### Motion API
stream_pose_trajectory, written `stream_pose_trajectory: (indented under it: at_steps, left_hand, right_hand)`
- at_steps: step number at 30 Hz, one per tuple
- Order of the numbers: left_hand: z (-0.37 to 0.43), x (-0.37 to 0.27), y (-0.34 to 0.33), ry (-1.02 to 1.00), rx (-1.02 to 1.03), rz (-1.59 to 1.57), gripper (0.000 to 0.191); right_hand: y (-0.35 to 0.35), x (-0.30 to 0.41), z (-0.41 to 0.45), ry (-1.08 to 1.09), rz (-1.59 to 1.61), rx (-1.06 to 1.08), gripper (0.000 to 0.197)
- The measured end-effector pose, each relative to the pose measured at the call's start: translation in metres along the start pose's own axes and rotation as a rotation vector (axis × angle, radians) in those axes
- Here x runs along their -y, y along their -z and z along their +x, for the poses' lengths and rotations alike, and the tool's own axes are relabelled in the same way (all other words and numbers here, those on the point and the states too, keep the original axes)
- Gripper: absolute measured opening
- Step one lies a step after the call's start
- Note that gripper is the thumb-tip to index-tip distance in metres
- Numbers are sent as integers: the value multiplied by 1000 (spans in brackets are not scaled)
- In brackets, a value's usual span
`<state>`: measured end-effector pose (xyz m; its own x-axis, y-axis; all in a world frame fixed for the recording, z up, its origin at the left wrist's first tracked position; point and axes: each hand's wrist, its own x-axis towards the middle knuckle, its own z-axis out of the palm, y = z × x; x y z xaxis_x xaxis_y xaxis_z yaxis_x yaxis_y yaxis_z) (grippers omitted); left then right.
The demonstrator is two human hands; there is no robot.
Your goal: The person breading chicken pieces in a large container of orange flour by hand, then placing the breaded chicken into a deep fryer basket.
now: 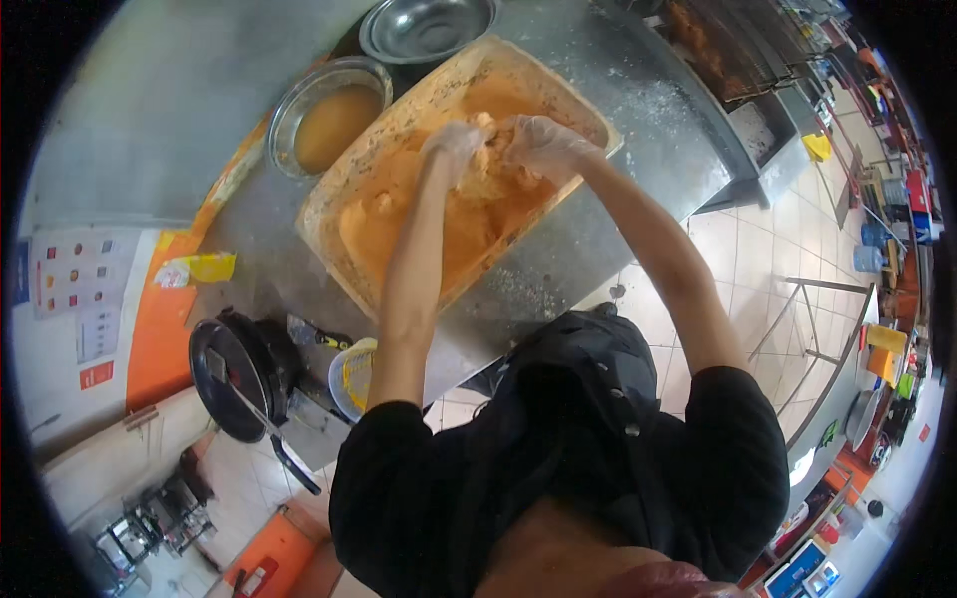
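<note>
A large rectangular tub (591, 112) with a crusted rim holds orange seasoned flour (389, 232). Over the flour, my left hand (457, 146) and my right hand (549, 146) both wear clear plastic gloves. Between them they grip a lumpy, flour-coated piece of food (486, 125), perhaps chicken. My fingers cover part of it, so its full shape is hidden. Another coated lump (383, 202) lies in the flour on the left side of the tub.
A metal bowl of cloudy orange-brown liquid (340, 127) stands left of the tub, with another metal bowl (430, 30) behind. A frying pan (232, 381) with a spatula and a plastic basket (355, 377) sit near my left arm. The steel table (658, 134) carries spilled flour.
</note>
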<state>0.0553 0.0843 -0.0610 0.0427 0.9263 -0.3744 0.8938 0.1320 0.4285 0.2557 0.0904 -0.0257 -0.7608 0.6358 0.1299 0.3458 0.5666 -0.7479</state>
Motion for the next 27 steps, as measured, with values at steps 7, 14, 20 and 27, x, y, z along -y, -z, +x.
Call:
stream_pose_trajectory:
  at_steps: [7,14,20,27]
  left_hand:
    - [1,44,-17,19,-657,-353,16]
    - [-12,7,9,449,-516,-1153,12]
    - [-36,15,-13,215,-590,-596,24]
    - [-66,13,12,183,-413,-753,25]
  right_hand:
    - [9,39,8,-195,-584,467,23]
    - [-8,-15,6,26,-811,290,35]
    - [-22,3,7,-122,-488,245,23]
    - [-24,8,12,227,-949,557,16]
